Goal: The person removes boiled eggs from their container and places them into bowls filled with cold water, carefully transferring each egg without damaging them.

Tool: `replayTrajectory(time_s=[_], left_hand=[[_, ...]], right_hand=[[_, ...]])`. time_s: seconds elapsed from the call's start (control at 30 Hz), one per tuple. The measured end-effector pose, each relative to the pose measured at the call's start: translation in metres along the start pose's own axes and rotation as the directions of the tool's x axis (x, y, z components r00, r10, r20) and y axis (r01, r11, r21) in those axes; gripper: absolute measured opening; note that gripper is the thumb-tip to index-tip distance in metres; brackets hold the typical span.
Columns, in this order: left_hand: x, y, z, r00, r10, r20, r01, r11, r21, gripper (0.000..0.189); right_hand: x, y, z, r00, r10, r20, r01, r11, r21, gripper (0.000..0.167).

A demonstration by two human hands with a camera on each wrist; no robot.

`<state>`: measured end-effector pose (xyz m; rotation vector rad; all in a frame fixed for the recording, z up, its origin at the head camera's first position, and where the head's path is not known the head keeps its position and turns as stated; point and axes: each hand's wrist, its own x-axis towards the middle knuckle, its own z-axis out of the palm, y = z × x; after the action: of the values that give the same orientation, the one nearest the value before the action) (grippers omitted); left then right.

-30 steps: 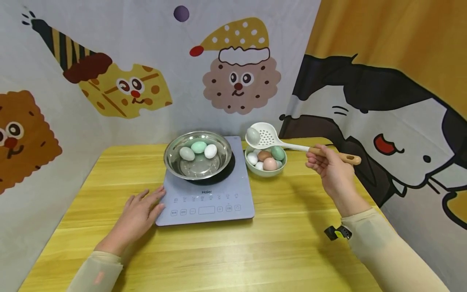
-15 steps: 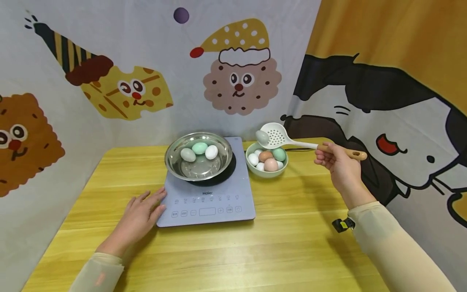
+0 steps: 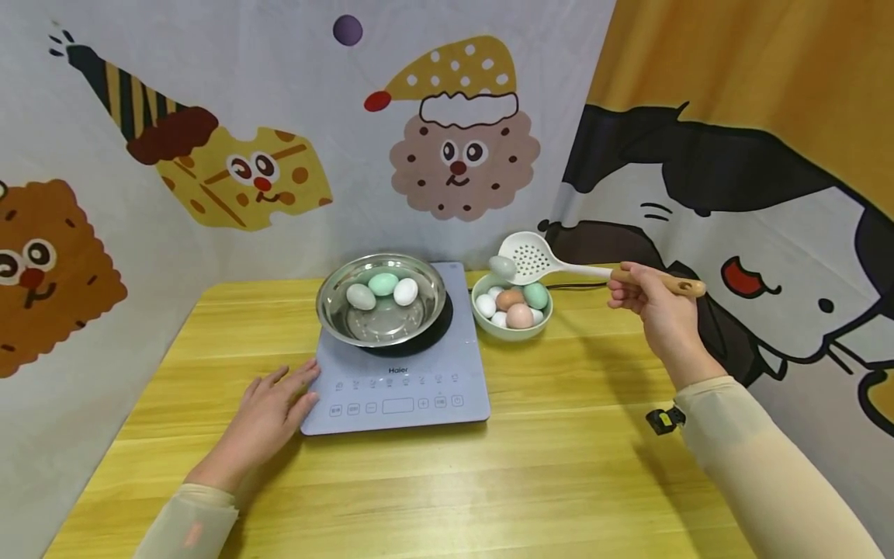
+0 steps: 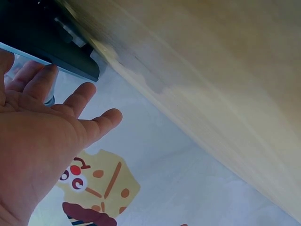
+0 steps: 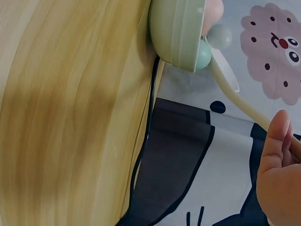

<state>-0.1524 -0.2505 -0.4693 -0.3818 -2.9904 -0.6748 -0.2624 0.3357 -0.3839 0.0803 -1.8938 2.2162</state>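
Right hand (image 3: 663,322) gripping wooden handle (image 3: 690,286) of slotted spoon (image 3: 528,255); grey egg (image 3: 502,268) at spoon's rim, above bowl (image 3: 513,334) of eggs (image 3: 519,316); left hand (image 3: 265,411) relaxed, fingertips (image 3: 311,363) at edge of cooker (image 3: 405,392) (steel basin (image 3: 380,324) there holds three others (image 3: 382,285))

Cartoon-printed cloth (image 3: 447,182) behind wooden table (image 3: 545,458)

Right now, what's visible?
Flat cooktop: 1, lavender, on table
Metal bowl: 1, silver, on cooktop
Oval eggs: 3, grey, mint, white, inside
Deep bowl: 1, green, beside cooktop
Other eggs: several, mixed, inside
Slotted skimmer: 1, white, tan, over green bowl
Lone egg: 1, grey, on skimmer
Wooden table: 1, yellow, underneath
Cord: 1, black, at rear
Cartoon cloth: 1, multicoloured, behind
Sleeves: 2, cream, both arms
Device: 1, black, right wrist
Left hand: 1, at cooktop
Right hand: 1, gripping skimmer
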Motion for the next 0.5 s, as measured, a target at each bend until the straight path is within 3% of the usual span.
replayTrajectory(time_s=[0.27, 0.5], left_hand=[[0.0, -0.001, 0.001, 1.0, -0.001, 0.001, 0.001, 1.0, -0.001, 0.049], [0.001, -0.001, 0.001, 1.0, 0.001, -0.001, -0.001, 1.0, 0.002, 0.049]], right_hand=[[-0.001, -0.001, -0.002, 0.999, -0.046, -0.027, 0.045, 0.999, -0.024, 0.038], [-0.011, -0.001, -0.003, 0.994, -0.105, -0.016, 0.103, 0.991, -0.082, 0.049]])
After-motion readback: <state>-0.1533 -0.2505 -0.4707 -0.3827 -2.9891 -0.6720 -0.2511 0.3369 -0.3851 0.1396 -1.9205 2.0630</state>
